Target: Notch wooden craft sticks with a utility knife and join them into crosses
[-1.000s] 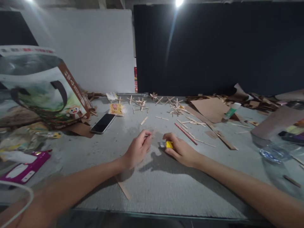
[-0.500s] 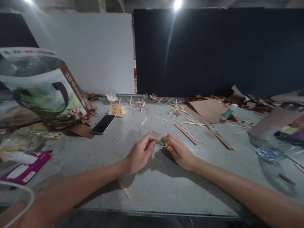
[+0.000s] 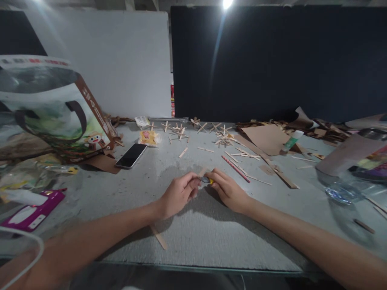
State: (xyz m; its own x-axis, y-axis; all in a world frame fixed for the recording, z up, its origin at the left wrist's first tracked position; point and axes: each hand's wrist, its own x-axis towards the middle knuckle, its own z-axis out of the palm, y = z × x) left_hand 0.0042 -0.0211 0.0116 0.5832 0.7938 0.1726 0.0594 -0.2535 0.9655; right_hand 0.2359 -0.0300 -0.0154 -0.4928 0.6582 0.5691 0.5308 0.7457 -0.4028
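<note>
My left hand (image 3: 179, 194) is closed in a pinch over the middle of the table. A pale wooden craft stick (image 3: 202, 172) shows just beyond its fingertips, partly hidden by them. My right hand (image 3: 231, 191) is wrapped round a small tool with a yellow body (image 3: 211, 181) and a grey, blade-like end; its exact kind is too small to make out. The grey end points left and meets the left fingertips at the stick. Under my left forearm lies another craft stick (image 3: 159, 237), partly covered.
Crossed craft sticks (image 3: 224, 139) and a red striped pencil (image 3: 236, 168) lie beyond my hands. Left are a phone (image 3: 132, 156), a purple device (image 3: 34, 211) and a large printed bag (image 3: 57, 117). Cardboard (image 3: 266, 139), a glue stick (image 3: 293, 141) and a bottle (image 3: 350, 155) are right.
The left fingers have shifted slightly right, closer to the grey end of the tool. My right hand keeps its grip. The whole view has tilted a little.
</note>
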